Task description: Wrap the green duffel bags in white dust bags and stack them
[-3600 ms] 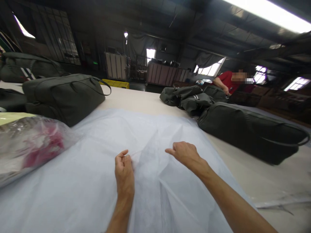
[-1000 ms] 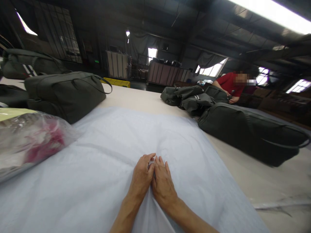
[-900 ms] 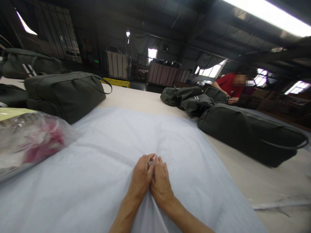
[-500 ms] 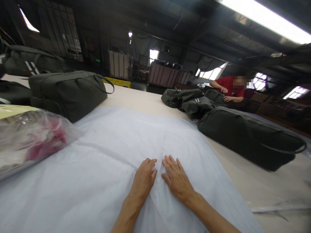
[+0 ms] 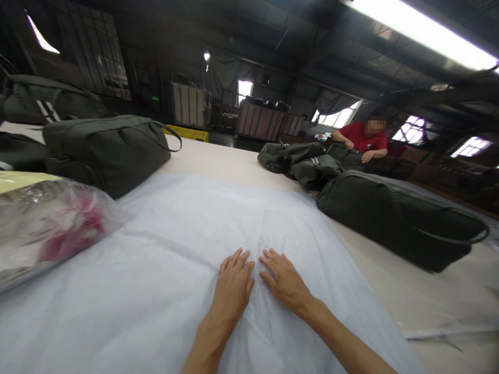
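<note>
A pale bluish-white sheet (image 5: 163,296), thin and lightly creased, is spread over the table in front of me. My left hand (image 5: 234,283) lies palm down on it with the fingers stretched out. Just to its right, my right hand (image 5: 286,280) rests flat on the same sheet, fingers apart and angled toward the left hand. A narrow fold in the sheet runs between the two hands. Neither hand holds anything.
Dark green duffel bags stand at the left (image 5: 105,150) and right (image 5: 397,218). More green bags (image 5: 304,161) are heaped at the table's far side, where a person in red (image 5: 362,137) handles one. A clear plastic bag (image 5: 66,223) with pink contents lies left. Pale table (image 5: 390,275) shows at right.
My left hand has flattened, its fingers now spread forward on the sheet instead of curled. The right hand stays nearly in place. The person in red has shifted slightly.
</note>
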A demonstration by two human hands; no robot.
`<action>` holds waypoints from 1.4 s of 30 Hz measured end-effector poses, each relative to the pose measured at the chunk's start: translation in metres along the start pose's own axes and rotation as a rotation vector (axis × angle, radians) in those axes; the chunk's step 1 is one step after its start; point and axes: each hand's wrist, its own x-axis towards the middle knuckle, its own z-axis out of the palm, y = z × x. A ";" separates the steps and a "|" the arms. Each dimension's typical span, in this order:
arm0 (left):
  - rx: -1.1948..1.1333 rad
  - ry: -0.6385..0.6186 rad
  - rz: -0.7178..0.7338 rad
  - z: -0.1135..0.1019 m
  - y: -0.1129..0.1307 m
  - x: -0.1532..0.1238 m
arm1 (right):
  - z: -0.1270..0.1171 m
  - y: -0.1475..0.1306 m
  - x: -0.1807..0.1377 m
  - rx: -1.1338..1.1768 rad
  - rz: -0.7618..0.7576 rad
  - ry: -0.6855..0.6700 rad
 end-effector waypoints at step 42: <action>0.189 0.028 0.155 0.015 -0.020 0.008 | -0.150 0.127 -0.364 0.515 1.126 0.356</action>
